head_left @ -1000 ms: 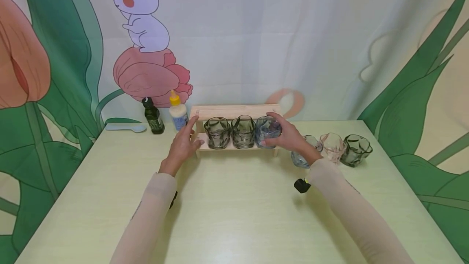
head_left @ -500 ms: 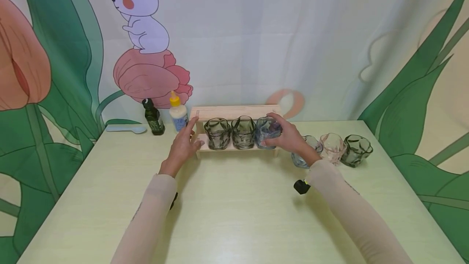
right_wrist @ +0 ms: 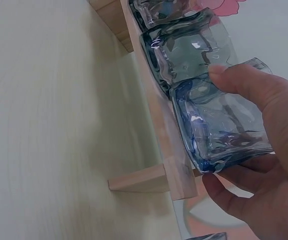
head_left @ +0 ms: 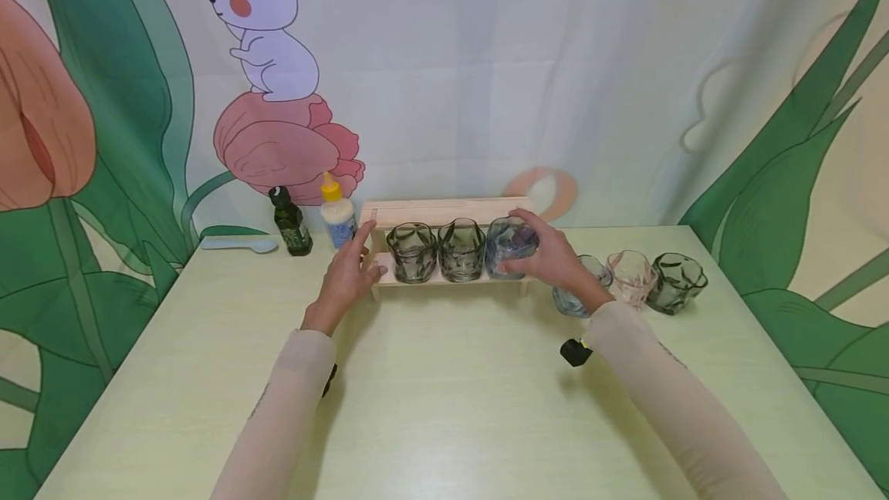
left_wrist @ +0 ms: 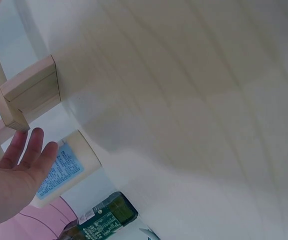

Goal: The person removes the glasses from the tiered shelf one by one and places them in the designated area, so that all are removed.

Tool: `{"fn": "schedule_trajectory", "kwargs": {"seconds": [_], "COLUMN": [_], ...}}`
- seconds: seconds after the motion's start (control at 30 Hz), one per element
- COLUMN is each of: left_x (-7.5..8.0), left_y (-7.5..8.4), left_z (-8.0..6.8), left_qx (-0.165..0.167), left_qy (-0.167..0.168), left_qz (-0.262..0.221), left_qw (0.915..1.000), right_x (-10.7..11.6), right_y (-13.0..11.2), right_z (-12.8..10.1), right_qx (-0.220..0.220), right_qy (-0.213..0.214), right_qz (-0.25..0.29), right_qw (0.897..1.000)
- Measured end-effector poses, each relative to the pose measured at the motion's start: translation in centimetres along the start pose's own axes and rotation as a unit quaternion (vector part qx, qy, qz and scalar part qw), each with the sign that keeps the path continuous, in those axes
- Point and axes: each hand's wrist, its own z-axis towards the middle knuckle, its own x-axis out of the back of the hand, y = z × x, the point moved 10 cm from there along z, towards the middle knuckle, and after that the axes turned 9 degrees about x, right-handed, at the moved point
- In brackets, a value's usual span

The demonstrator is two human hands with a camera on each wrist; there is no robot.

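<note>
A small two-tier wooden rack point(head_left: 447, 211) stands against the backdrop, two grey glasses point(head_left: 413, 253) point(head_left: 461, 251) side by side on its lower shelf. My right hand point(head_left: 549, 255) grips a bluish glass point(head_left: 510, 247) at the shelf's right end, thumb on the near side and fingers round the far side. In the right wrist view this blue glass point(right_wrist: 218, 125) is up against the grey glass point(right_wrist: 188, 55) beside it. My left hand point(head_left: 342, 276) holds the rack's left end, thumb at the lower shelf and fingertips point(left_wrist: 23, 137) at the outer corner.
Right of the rack stand a pale blue glass point(head_left: 571, 301), partly behind my right wrist, a pink glass point(head_left: 630, 278) and a dark grey glass point(head_left: 675, 284). To the left are a yellow-capped bottle point(head_left: 339, 216), a dark green bottle point(head_left: 292, 224) and a pale spoon point(head_left: 239, 243).
My right hand and the bluish glass have shifted slightly up and to the right, opening a small gap from the middle glass in the head view. My left hand has stayed in place.
</note>
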Motion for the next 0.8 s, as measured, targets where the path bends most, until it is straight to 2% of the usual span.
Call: {"fn": "schedule_trajectory", "kwargs": {"seconds": [0.27,0.8], "left_x": [-0.1,0.0], "left_y": [-0.1,0.0], "left_z": [0.0,0.0], "left_qx": [0.003,-0.005], "left_qy": [-0.001,0.0], "left_qz": [-0.005,0.0], "left_qw": [1.0,1.0], "right_x": [1.1,4.6], "right_y": [-0.4,-1.2], "right_z": [-0.8,-5.1], "right_qx": [0.005,0.024], "right_qy": [0.006,0.037], "right_qz": [-0.003,-0.019], "right_qw": [1.0,0.999]}}
